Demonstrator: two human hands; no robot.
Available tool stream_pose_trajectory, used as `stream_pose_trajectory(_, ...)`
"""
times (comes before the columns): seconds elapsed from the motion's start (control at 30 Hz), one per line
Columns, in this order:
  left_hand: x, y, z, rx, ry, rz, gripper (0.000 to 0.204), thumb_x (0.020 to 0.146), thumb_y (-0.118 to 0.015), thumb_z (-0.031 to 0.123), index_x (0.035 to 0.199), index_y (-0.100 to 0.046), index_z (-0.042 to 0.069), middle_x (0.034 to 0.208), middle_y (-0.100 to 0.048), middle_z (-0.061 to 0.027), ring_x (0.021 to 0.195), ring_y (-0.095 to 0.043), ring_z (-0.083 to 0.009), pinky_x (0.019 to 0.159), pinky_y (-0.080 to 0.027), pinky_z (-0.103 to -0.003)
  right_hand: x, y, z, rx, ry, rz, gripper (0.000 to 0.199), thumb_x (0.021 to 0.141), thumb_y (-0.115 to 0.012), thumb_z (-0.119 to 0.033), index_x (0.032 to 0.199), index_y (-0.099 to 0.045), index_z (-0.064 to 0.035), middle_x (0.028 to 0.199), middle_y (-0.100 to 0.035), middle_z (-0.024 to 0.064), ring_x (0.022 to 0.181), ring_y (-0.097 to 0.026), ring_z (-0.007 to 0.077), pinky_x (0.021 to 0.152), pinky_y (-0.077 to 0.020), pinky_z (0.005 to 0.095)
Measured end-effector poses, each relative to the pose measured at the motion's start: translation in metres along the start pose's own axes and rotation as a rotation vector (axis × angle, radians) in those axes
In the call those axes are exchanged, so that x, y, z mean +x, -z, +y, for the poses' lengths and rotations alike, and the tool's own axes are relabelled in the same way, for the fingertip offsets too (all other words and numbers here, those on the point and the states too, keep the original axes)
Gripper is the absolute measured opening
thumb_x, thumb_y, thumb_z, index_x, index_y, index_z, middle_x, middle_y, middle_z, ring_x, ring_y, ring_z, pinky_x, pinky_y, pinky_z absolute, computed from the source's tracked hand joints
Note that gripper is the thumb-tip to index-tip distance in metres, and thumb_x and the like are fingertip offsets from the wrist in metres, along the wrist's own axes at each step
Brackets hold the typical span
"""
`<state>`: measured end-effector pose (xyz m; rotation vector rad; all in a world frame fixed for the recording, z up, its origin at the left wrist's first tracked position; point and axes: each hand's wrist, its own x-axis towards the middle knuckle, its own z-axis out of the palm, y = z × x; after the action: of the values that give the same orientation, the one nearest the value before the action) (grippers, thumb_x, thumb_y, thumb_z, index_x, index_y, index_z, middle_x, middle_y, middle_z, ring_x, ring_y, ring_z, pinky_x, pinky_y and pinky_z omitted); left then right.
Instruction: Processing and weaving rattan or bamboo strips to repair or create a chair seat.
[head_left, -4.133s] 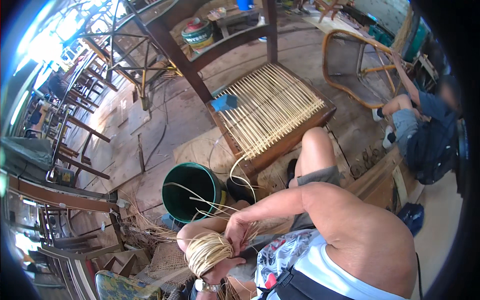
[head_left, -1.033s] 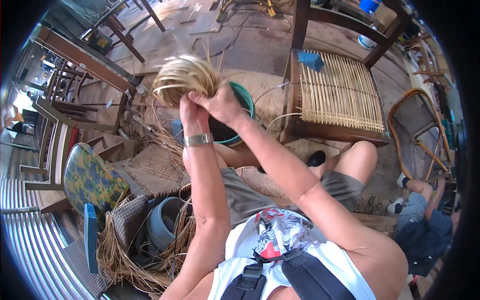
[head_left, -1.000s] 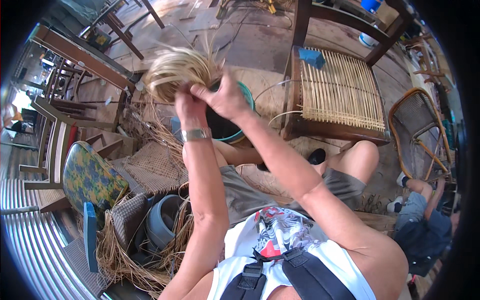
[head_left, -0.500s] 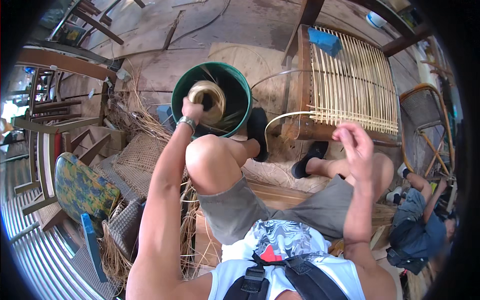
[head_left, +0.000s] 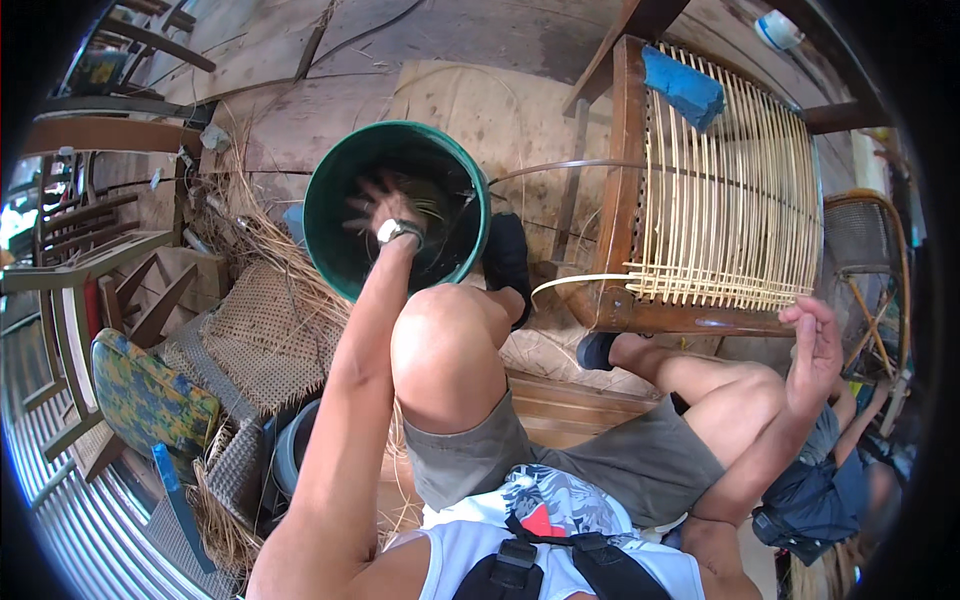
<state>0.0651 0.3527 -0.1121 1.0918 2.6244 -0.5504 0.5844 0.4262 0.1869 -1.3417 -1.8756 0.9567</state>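
Reaching into the green bucket (head_left: 328, 228), the left hand (head_left: 383, 208) is held with its fingers spread wide; whether the pale strips (head_left: 432, 198) inside are touched cannot be told. The right hand (head_left: 815, 345) is raised beside the near-right corner of the chair seat (head_left: 622, 200), its fingers loosely bent; whether anything is pinched cannot be made out. The bucket is placed beyond the seat's left edge, with a gap between.

As a judgement, the bucket could be tipped if its rim were leaned on, and the loose cane strand (head_left: 575, 284) could be kinked if caught by the dark shoe (head_left: 507, 250) near its tip. The blue block (head_left: 685, 88), rested at the far-left corner, could be dislodged by a jolt.

From the near-left corner, the strand is pointed leftward, its long axis bowed roughly along the near edge, its tip bent down. The seat canes (head_left: 745, 180) are stretched from far edge to near edge.
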Motion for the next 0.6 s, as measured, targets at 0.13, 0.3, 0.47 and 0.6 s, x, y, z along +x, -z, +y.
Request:
stream_pose_trajectory(0.13,-0.020,-0.009,0.005,-0.539,0.046,-0.041,0.126,0.064,-0.078,0.053,0.154,-0.002,0.007,0.155,-0.002,-0.0345,0.138,-0.005,-0.0632,0.112,-0.022,-0.066,0.000,0.000,0.006,0.054,-0.038,0.014,0.019,0.103,-0.048,-0.009,0.116,-0.058,0.0013,0.095,-0.061,0.0050,0.090,-0.057,0.0118,0.087,-0.0449,0.0242)
stream_pose_trajectory(0.3,-0.002,-0.003,0.030,-0.429,-0.169,-0.351,0.086,0.074,-0.070,0.049,0.142,-0.046,0.001,0.135,-0.053,-0.0279,0.130,-0.051,-0.0325,0.109,-0.041,-0.044,-0.004,-0.009,-0.002,0.013,-0.082,-0.094,0.020,0.102,-0.049,-0.010,0.116,-0.057,0.0015,0.093,-0.060,0.0051,0.088,-0.056,0.0121,0.085,-0.0442,0.0246)
stream_pose_trajectory(0.47,0.025,-0.009,0.035,-0.288,-0.302,-0.658,0.060,0.082,-0.066,0.038,0.134,-0.059,0.008,0.133,-0.060,-0.0142,0.119,-0.059,-0.0297,0.103,-0.045,-0.042,-0.006,-0.014,-0.006,-0.009,-0.161,-0.149,0.020,0.101,-0.052,-0.009,0.117,-0.057,0.0017,0.093,-0.059,0.0044,0.088,-0.055,0.0112,0.085,-0.0428,0.0235)
stream_pose_trajectory(0.6,0.049,0.015,-0.011,-0.337,-0.367,-0.680,0.083,0.063,-0.086,0.041,0.134,-0.058,0.006,0.122,-0.066,-0.0163,0.111,-0.063,-0.0280,0.099,-0.047,-0.039,-0.004,-0.013,-0.010,-0.061,-0.199,-0.231,0.023,0.100,-0.054,-0.008,0.120,-0.057,0.0020,0.094,-0.059,0.0042,0.089,-0.054,0.0106,0.085,-0.0424,0.0231)
